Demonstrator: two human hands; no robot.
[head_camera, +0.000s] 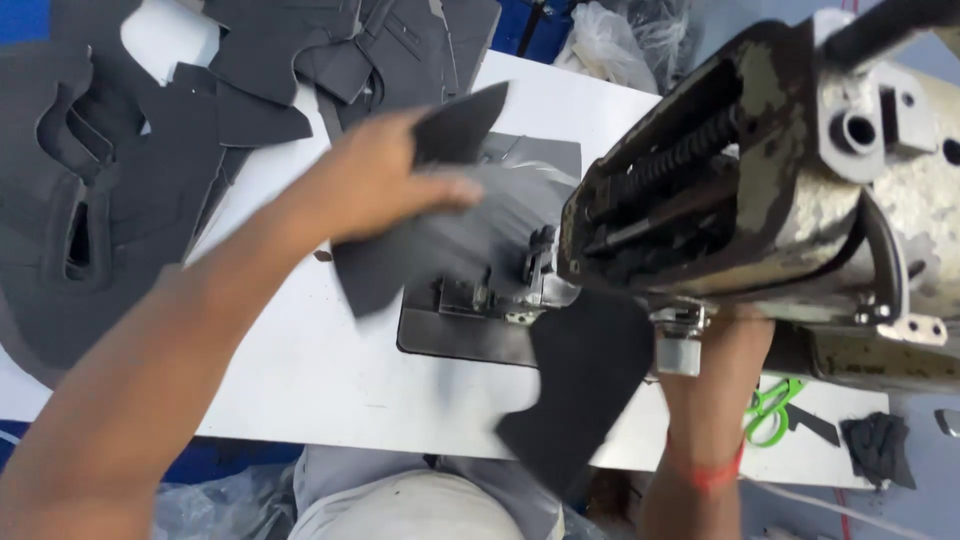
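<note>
A dark grey cut fabric piece (420, 235) is being gripped by the left hand (385, 180) above the sewing machine (790, 190) bed. A second dark piece (585, 385) is hanging near the right hand, hidden behind the machine; its grip cannot be told. More cut pieces (110, 190) are lying stacked on the white table (300, 370).

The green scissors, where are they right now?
In the head view, the green scissors lie on the white table at the right, under the sewing machine, just beside the right forearm.

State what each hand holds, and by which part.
Left hand grips a dark grey cut piece near its upper end. The right hand is hidden behind the sewing machine, so its hold cannot be told.
</note>
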